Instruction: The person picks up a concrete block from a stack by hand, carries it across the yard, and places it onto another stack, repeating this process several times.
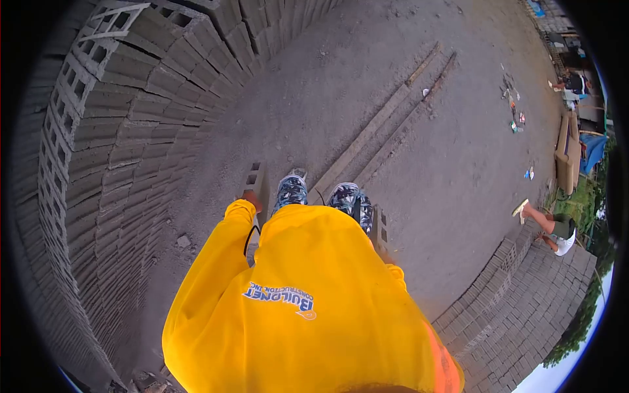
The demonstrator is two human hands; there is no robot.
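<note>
A grey hollow concrete block [261, 186] hangs at my left side, and my left hand [251, 200] is closed on its near end. On the other side, a second hollow concrete block [379, 228] is held beside my right leg. The yellow sleeve cuff [397, 272] and shirt hide nearly all of my right hand, which is at that block's near end. Both blocks are beside my patterned trouser legs [291, 191]. A dark cord [249, 241] loops near my left wrist.
A tall curved stack of concrete blocks [131, 124] stands on the left. Two long timbers [386, 118] lie on the dirt ground ahead. At right are another block stack [517, 308], a person [557, 227] by it, scattered litter [513, 108] and a brown sofa-like object [567, 154].
</note>
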